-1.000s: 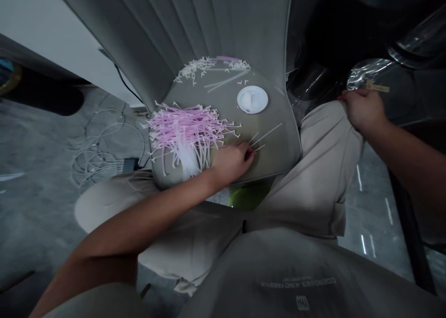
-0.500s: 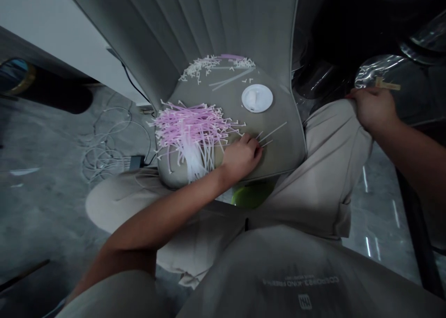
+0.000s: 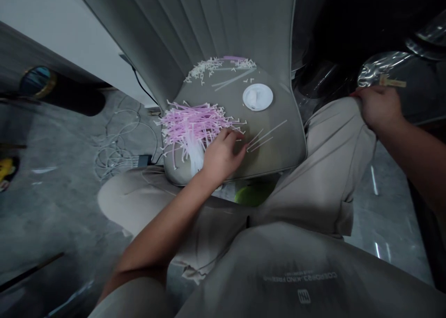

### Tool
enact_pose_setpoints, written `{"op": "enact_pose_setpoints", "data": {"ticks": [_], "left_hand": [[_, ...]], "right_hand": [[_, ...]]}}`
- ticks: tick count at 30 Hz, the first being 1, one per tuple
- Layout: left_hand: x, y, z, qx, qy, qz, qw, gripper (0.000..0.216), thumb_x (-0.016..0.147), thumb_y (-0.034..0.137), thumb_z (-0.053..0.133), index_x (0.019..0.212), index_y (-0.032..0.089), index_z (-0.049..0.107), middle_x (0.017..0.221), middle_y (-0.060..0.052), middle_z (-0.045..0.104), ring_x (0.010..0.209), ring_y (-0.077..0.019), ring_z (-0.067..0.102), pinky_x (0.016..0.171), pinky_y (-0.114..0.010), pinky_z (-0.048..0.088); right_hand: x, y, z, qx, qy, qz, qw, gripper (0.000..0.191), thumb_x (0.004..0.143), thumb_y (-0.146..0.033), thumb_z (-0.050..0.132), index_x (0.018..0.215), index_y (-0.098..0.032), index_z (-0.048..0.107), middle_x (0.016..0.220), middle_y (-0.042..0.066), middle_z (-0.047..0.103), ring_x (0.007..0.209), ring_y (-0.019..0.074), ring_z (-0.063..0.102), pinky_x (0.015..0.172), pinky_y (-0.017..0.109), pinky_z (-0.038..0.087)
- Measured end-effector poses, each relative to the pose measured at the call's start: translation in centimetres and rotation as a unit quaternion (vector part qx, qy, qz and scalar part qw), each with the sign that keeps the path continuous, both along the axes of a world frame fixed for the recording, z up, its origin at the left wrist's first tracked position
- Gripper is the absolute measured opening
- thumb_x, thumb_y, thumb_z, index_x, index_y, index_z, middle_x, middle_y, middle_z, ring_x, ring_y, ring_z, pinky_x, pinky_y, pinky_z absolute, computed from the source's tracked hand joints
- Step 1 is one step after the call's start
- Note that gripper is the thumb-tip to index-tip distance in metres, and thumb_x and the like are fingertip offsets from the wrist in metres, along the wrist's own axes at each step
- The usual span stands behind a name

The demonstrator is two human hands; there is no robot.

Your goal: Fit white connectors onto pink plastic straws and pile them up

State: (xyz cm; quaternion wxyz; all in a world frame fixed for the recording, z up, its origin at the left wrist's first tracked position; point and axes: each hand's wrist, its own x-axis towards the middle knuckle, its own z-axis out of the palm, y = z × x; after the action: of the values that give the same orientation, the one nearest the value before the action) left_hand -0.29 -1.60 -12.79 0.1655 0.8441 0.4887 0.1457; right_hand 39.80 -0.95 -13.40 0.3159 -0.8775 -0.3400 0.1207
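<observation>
A heap of thin pink-and-white plastic strips with T-shaped ends (image 3: 195, 127) lies on a grey padded seat (image 3: 275, 155). My left hand (image 3: 223, 155) rests on the heap's right edge, and I cannot tell whether it grips a strip. Several loose pale strips (image 3: 266, 135) lie just right of it. Farther back are a scatter of short white T-shaped pieces (image 3: 205, 69) and a round white dish (image 3: 258, 97). My right hand (image 3: 379, 106) rests on my beige-trousered knee (image 3: 348, 122), with a small pale T-shaped piece (image 3: 392, 82) just beyond it.
A pleated seat back (image 3: 209, 25) rises behind the heap. A green bowl (image 3: 252, 195) shows below the seat's front edge. Tangled white cables (image 3: 114, 153) and a black device (image 3: 144, 160) lie on the grey floor. Clear plastic film (image 3: 383, 67) lies at the right.
My left hand has moved left from the loose strips to the heap's edge. My right hand stays on my knee, and the view has shifted slightly.
</observation>
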Motion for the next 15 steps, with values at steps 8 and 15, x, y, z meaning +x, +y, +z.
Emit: {"op": "enact_pose_setpoints", "data": {"ticks": [8,15], "left_hand": [[1.4,-1.2,-1.6,-0.015,0.077,-0.042,0.996,0.036,0.091,0.038,0.052,0.123,0.022,0.056,0.123,-0.007,0.060,0.104,-0.0221,0.062,0.079,-0.032,0.052],[1.5,-1.0,-1.3,-0.012,0.093,-0.035,0.995,0.032,0.093,0.031,0.048,0.122,0.021,0.055,0.122,-0.007,0.059,0.101,-0.0204,0.062,0.080,-0.030,0.051]], "right_hand": [[-0.6,-0.1,0.2,0.009,-0.035,0.035,0.999,0.029,0.081,-0.029,0.056,0.093,-0.014,0.077,0.079,0.008,0.071,0.068,0.0151,0.056,0.063,0.029,0.038],[-4.5,-2.6,1.2,0.094,-0.170,0.278,0.941,0.022,0.090,-0.028,0.051,0.101,-0.026,0.070,0.105,0.004,0.071,0.101,0.0207,0.062,0.091,0.036,0.045]]}}
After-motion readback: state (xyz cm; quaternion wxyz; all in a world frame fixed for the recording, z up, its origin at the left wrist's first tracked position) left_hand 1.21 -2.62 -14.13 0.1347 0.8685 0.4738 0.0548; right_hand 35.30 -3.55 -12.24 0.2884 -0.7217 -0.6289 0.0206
